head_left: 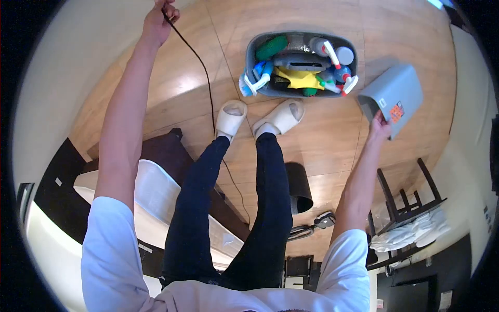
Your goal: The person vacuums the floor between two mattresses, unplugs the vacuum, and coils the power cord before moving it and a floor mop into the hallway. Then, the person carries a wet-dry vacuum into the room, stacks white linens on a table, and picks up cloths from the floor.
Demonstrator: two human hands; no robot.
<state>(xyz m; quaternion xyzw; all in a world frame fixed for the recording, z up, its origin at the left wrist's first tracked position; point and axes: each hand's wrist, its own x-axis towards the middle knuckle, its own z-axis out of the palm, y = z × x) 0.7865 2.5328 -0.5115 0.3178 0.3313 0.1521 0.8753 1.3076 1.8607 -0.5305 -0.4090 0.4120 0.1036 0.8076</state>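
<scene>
At the upper left, my left hand (160, 20) is closed around a thin black cord (205, 70). The cord runs down past my slippers to the floor behind my legs. On the right, my right hand (381, 127) grips the rim of a grey plastic bin (403, 96), which is tipped on its side and bears an orange sticker. Between my hands stands a grey cleaning caddy (249, 54) on the floor. It holds several spray bottles, a yellow cloth (299, 79), a blue-and-white brush (254, 83) and a green scrubber (272, 48).
A bed with a dark frame (161, 148) lies to the left. A black bin (299, 182) is behind my right leg, near a dark device with a looped cord (324, 220). A dark chair (400, 210) with white cloth on it stands at the lower right.
</scene>
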